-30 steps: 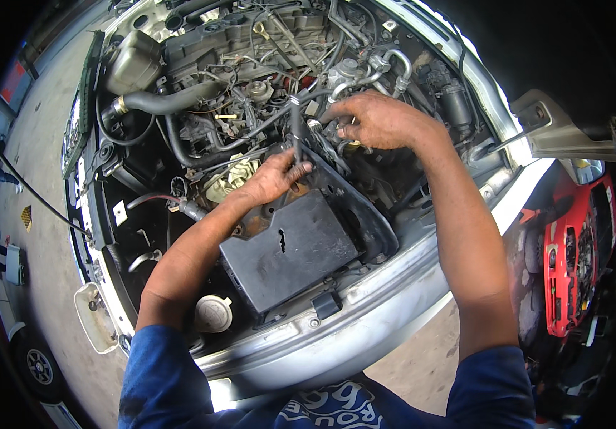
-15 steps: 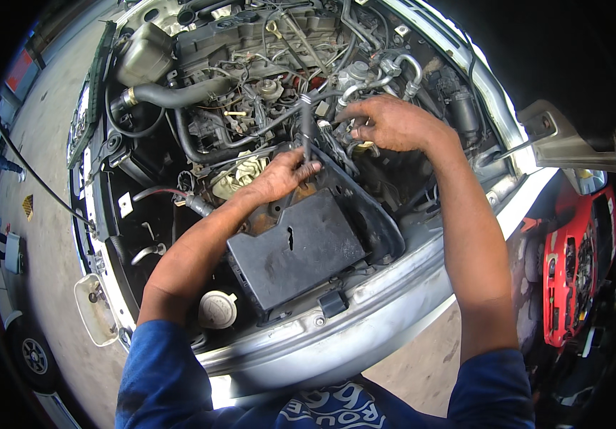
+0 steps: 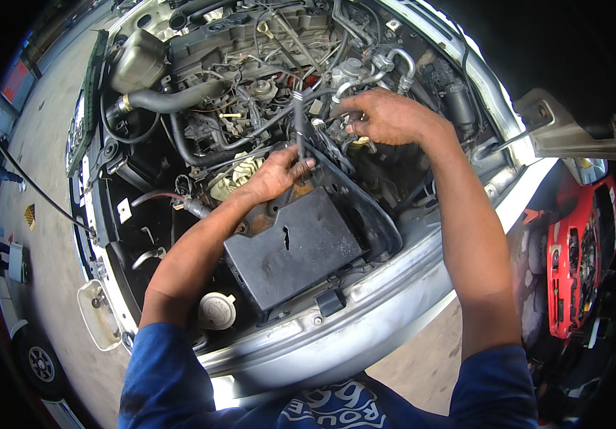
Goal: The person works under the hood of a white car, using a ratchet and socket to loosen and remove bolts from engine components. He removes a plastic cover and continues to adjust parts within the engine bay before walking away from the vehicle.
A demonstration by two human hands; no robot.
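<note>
Over the engine bay of a vehicle, my left hand (image 3: 279, 174) is closed around the lower end of a black hose (image 3: 299, 118) that stands up toward the engine. White bands ring its upper end. Just below this hand lies a black plastic box cover (image 3: 294, 247) with a small dark slit. Further right, my right hand (image 3: 390, 118) hangs beside a bundle of wires and connectors (image 3: 333, 150), its index finger and thumb apart with a gap between them. Its other fingers are partly hidden. A yellowish part (image 3: 359, 143) shows under the thumb.
The engine (image 3: 251, 53) fills the far side, with a thick grey hose (image 3: 172, 99) and a translucent tank (image 3: 138, 61) at left. A pale cloth-like piece (image 3: 235, 179) lies left of my left hand. Nearest me runs the silver body edge (image 3: 365, 297). A red car (image 3: 573, 250) stands right.
The view has shifted slightly. My left hand keeps its hold on the black hose, and my right hand stays beside the wires with little visible movement.
</note>
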